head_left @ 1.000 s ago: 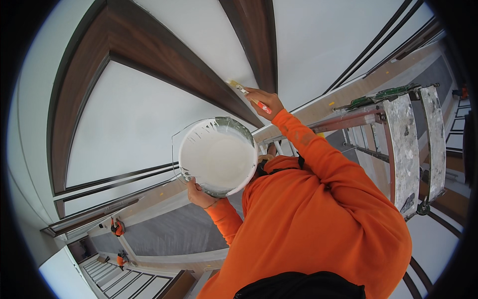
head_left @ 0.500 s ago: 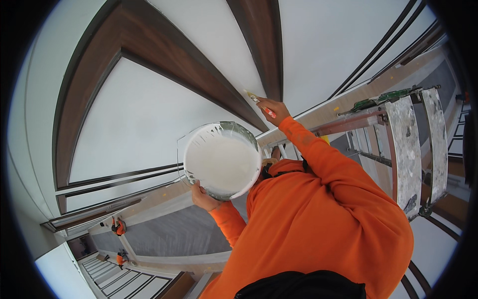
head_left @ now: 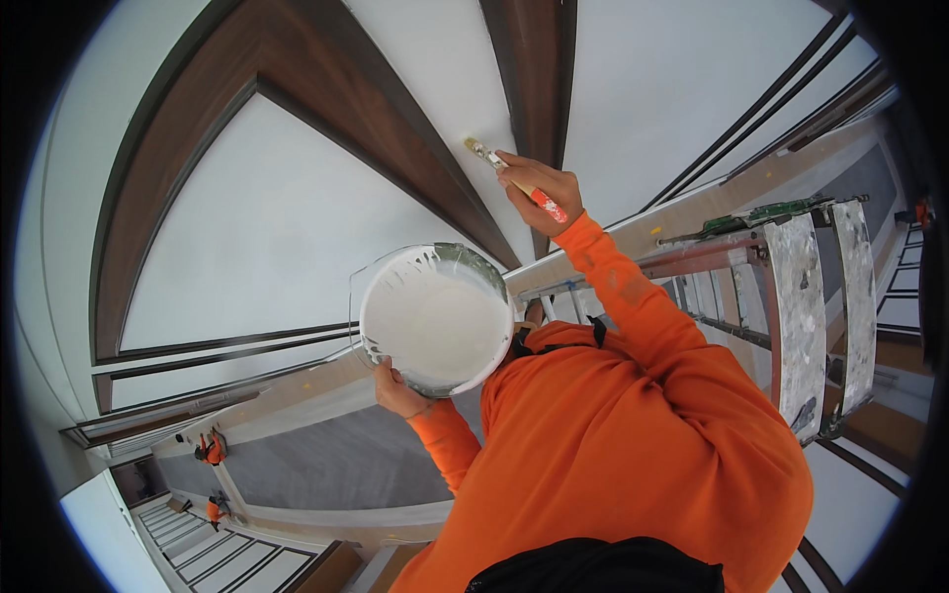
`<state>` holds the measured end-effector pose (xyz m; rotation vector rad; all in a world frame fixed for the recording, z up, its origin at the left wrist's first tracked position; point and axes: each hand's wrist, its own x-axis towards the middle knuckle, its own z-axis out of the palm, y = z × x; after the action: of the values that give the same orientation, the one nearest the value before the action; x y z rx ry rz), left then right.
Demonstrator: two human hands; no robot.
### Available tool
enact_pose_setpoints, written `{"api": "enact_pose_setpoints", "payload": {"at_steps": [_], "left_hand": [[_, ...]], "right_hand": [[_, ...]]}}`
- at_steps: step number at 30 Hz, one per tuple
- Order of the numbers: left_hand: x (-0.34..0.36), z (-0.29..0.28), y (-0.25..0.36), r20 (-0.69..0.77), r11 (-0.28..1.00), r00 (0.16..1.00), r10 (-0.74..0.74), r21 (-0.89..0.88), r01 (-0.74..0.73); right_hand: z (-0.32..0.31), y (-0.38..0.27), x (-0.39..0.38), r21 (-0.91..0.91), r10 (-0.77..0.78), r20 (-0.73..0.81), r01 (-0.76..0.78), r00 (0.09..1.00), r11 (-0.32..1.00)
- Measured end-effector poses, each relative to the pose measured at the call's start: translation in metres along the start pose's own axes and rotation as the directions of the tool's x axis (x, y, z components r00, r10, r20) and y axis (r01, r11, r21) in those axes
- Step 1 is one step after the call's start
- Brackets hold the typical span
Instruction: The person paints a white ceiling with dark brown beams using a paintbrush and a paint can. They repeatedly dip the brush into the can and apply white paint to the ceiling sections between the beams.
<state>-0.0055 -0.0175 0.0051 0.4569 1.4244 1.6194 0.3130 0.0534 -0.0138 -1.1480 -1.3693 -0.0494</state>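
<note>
Bucket, holding white paint, is in front of the orange sweatshirt; the left hand grips it at the lower left rim, thumb over the edge, its other fingers mostly hidden. Further right, the brush points its bristles up-left at a white wall strip between brown trims; contact cannot be told. The right hand wraps its fingers around the handle. At far right stands a paint-spattered stepladder.
</note>
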Motion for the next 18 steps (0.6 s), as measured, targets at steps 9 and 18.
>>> {"api": "enact_pose_setpoints", "payload": {"at_steps": [9,18], "left_hand": [[0.001,0.007,0.004,0.051,0.999,0.998,-0.025,0.038,0.023],[0.009,-0.004,-0.007,0.072,0.999,0.996,-0.050,0.021,0.049]], "right_hand": [[0.011,-0.010,0.005,0.060,-0.065,-0.119,0.073,0.991,0.996],[0.029,0.018,-0.032,0.019,0.040,-0.074,-0.039,0.996,0.999]]}}
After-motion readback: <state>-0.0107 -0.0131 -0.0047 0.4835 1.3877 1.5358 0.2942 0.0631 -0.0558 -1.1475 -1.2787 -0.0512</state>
